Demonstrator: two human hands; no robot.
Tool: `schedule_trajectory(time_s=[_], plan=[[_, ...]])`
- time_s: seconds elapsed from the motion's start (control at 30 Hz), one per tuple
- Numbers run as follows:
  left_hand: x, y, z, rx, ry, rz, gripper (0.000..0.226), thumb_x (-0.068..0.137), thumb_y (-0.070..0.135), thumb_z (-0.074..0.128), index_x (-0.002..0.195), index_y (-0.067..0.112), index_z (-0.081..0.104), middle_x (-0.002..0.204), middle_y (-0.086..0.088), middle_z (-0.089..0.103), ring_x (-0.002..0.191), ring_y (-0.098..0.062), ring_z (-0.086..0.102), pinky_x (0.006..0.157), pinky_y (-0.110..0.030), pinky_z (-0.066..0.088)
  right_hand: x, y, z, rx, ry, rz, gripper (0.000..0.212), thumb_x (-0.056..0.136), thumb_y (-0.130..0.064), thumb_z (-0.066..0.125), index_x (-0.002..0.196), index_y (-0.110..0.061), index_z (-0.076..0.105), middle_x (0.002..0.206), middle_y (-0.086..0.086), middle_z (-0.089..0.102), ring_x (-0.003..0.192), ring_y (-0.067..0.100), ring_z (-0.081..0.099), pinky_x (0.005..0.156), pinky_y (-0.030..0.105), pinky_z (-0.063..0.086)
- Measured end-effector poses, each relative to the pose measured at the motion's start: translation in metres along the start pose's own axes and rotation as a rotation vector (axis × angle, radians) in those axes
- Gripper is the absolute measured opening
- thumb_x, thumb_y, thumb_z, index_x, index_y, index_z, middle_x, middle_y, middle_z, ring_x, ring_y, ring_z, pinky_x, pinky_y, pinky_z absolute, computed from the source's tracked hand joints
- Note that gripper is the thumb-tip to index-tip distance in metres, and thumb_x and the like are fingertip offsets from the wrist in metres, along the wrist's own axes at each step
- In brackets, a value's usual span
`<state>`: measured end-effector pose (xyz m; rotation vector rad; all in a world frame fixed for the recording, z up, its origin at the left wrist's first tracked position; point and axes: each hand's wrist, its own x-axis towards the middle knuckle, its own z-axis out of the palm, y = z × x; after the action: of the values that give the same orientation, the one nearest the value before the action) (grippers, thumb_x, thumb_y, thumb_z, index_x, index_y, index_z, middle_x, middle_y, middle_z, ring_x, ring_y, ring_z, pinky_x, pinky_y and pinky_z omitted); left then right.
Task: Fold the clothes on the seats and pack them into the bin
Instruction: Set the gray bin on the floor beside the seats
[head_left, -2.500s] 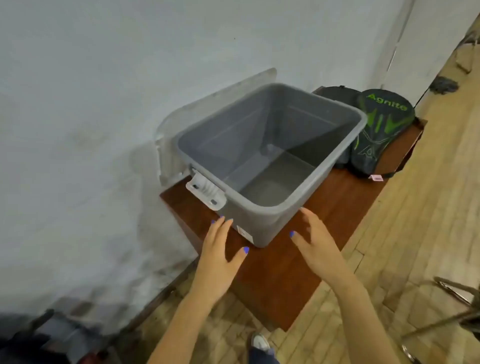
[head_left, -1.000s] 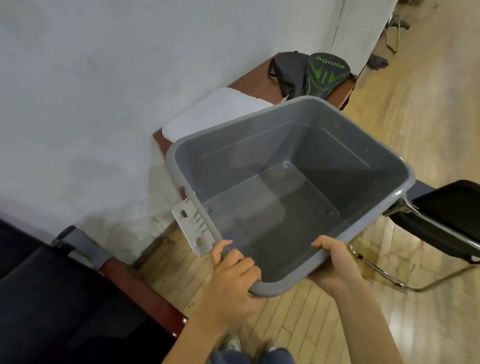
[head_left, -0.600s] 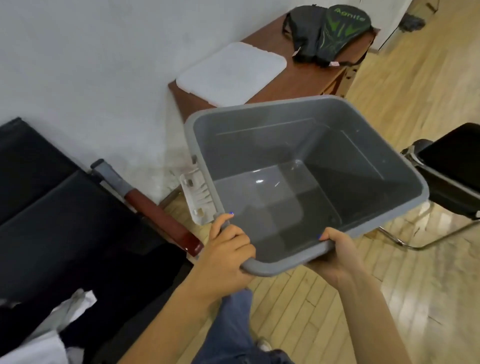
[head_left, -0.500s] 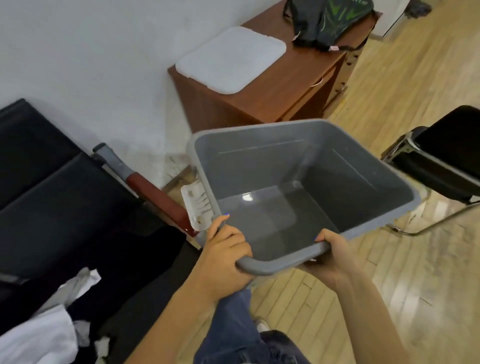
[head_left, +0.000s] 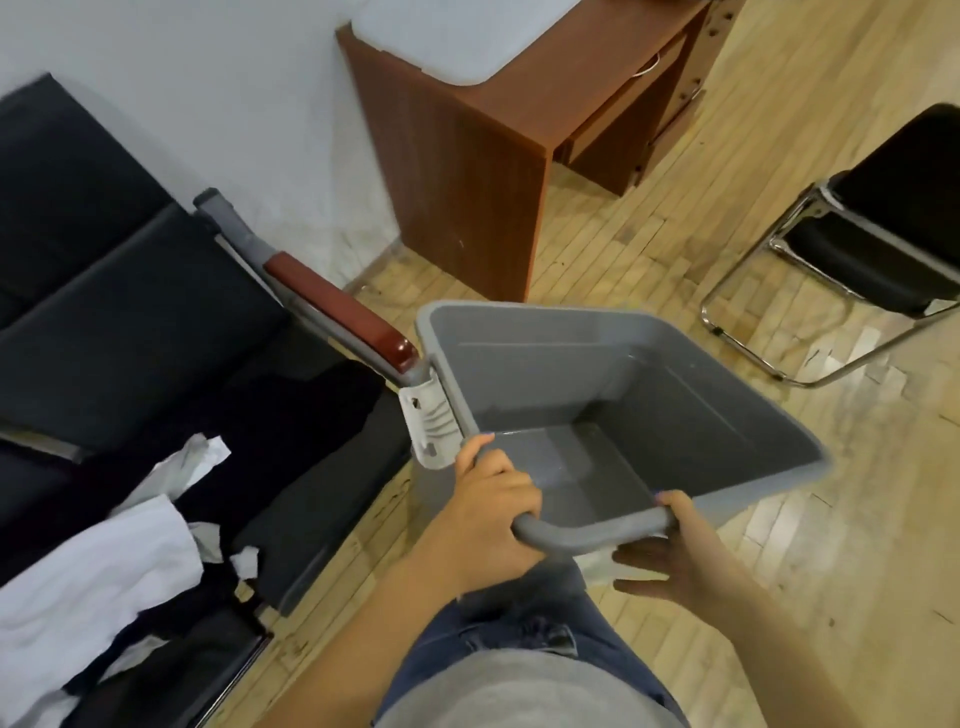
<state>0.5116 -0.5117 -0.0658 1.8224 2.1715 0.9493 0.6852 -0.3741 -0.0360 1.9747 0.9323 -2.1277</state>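
**Setting the bin down beside the seats**

The bin (head_left: 597, 415) sits at the centre of the frame, empty and tilted, its near corner raised toward the person and its far end dipping over the floor (head_left: 675, 249). It looks to be on its way down to the floor, next to the seats (head_left: 130, 322) at the left.

The left hand (head_left: 488, 519) grips the near rim, fingers curled over the edge and thumb inside, just below the white latch (head_left: 431, 426). The right hand (head_left: 680, 566) has its thumb hooked over the rim, while the fingers spread loosely under the corner, cupping rather than clamping.

To do this well, I would level the bin first, since the right hand's hold looks light and the load hangs mostly on the left. Lower it flat, with the open top facing up, close to the armrest (head_left: 343, 317) but not knocking it. The latch sticks out on that side, so it could catch.

The clothes (head_left: 98, 566), white and dark, lie unfolded on the seats at the lower left. Placing the bin within easy reach of them should save steps later.
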Motion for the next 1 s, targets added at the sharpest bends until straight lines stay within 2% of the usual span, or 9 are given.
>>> schedule_trajectory(time_s=[0.13, 0.23, 0.3, 0.4, 0.53, 0.67, 0.8, 0.9, 1.0], plan=[[-0.038, -0.035, -0.024, -0.109, -0.01, -0.048, 0.021, 0.062, 0.027, 0.056, 0.049, 0.015, 0.045, 0.049, 0.006, 0.041, 0.067, -0.007, 0.034, 0.106, -0.028, 0.019, -0.007, 0.027, 0.007, -0.842, 0.075, -0.146, 0.073, 0.079, -0.082, 0.022, 0.106, -0.023, 0.056, 0.102, 0.003, 0.063, 0.094, 0.017, 0.058, 0.084, 0.036, 0.044], [-0.072, -0.07, -0.051, -0.11, -0.039, -0.073, 0.031, 0.067, 0.034, 0.061, 0.048, 0.015, 0.045, 0.048, 0.006, 0.042, 0.065, -0.006, 0.035, 0.101, -0.029, 0.022, -0.012, 0.046, 0.026, -1.279, 0.342, -0.452, 0.051, 0.08, -0.072, 0.043, 0.084, -0.021, 0.049, 0.081, -0.003, 0.055, 0.075, 0.016, 0.055, 0.067, 0.028, 0.043], [-0.093, -0.085, -0.07, -0.113, -0.038, -0.073, 0.033, 0.069, 0.036, 0.061, 0.048, 0.015, 0.046, 0.048, 0.005, 0.043, 0.064, -0.006, 0.036, 0.101, -0.027, 0.022, -0.011, 0.061, 0.056, -1.331, 0.455, -0.74, 0.051, 0.073, -0.062, 0.067, 0.097, -0.021, 0.05, 0.096, -0.002, 0.052, 0.089, 0.019, 0.053, 0.081, 0.033, 0.043], [-0.12, -0.096, -0.096, -0.115, -0.038, -0.086, 0.033, 0.069, 0.037, 0.06, 0.048, 0.014, 0.048, 0.048, 0.005, 0.045, 0.065, -0.006, 0.038, 0.103, -0.025, 0.02, 0.003, 0.078, 0.105, -1.525, 0.294, -0.956, 0.079, 0.064, -0.069, 0.066, 0.127, -0.024, 0.053, 0.127, 0.001, 0.051, 0.128, 0.027, 0.043, 0.11, 0.052, 0.022], [-0.154, -0.112, -0.118, -0.14, -0.011, -0.087, 0.035, 0.071, 0.037, 0.062, 0.05, 0.014, 0.048, 0.05, 0.008, 0.044, 0.065, -0.006, 0.037, 0.102, -0.03, 0.023, -0.007, 0.071, 0.158, -1.807, 0.121, -0.787, 0.048, 0.079, -0.068, 0.056, 0.113, -0.035, 0.058, 0.11, -0.008, 0.065, 0.105, 0.016, 0.06, 0.09, 0.032, 0.044], [-0.173, -0.12, -0.132, -0.105, -0.009, -0.085, 0.037, 0.072, 0.042, 0.063, 0.053, 0.012, 0.053, 0.054, 0.003, 0.05, 0.068, -0.007, 0.043, 0.106, -0.029, 0.022, -0.02, 0.071, 0.18, -1.943, 0.114, -0.877, 0.047, 0.081, -0.068, 0.053, 0.117, -0.039, 0.059, 0.109, -0.011, 0.066, 0.1, 0.015, 0.062, 0.077, 0.027, 0.044], [-0.193, -0.123, -0.149, -0.1, -0.108, -0.138, 0.044, 0.067, 0.06, 0.065, 0.093, 0.024, 0.067, 0.104, 0.012, 0.065, 0.123, -0.006, 0.043, 0.117, -0.028, 0.011, -0.033, 0.076, 0.191, -2.018, 0.136, -0.89, 0.042, 0.084, -0.064, 0.051, 0.114, -0.036, 0.059, 0.105, -0.008, 0.066, 0.098, 0.017, 0.062, 0.074, 0.028, 0.042], [-0.223, -0.118, -0.159, -0.194, -0.156, -0.407, 0.083, 0.068, 0.056, 0.076, 0.134, 0.044, 0.028, 0.142, 0.03, 0.022, 0.14, 0.003, 0.008, 0.118, -0.027, 0.002, -0.04, 0.084, 0.188, -2.029, 0.147, -0.858, 0.041, 0.085, -0.063, 0.051, 0.112, -0.033, 0.06, 0.103, -0.006, 0.066, 0.096, 0.017, 0.062, 0.071, 0.027, 0.041], [-0.264, -0.117, -0.159, -0.344, -0.183, -0.682, 0.088, 0.074, 0.036, 0.079, 0.134, 0.053, 0.015, 0.14, 0.036, 0.018, 0.137, 0.003, 0.018, 0.115, -0.028, 0.021, -0.044, 0.099, 0.178, -2.007, 0.142, -0.758, 0.045, 0.086, -0.064, 0.049, 0.115, -0.03, 0.057, 0.109, -0.003, 0.065, 0.099, 0.019, 0.061, 0.074, 0.029, 0.041]])
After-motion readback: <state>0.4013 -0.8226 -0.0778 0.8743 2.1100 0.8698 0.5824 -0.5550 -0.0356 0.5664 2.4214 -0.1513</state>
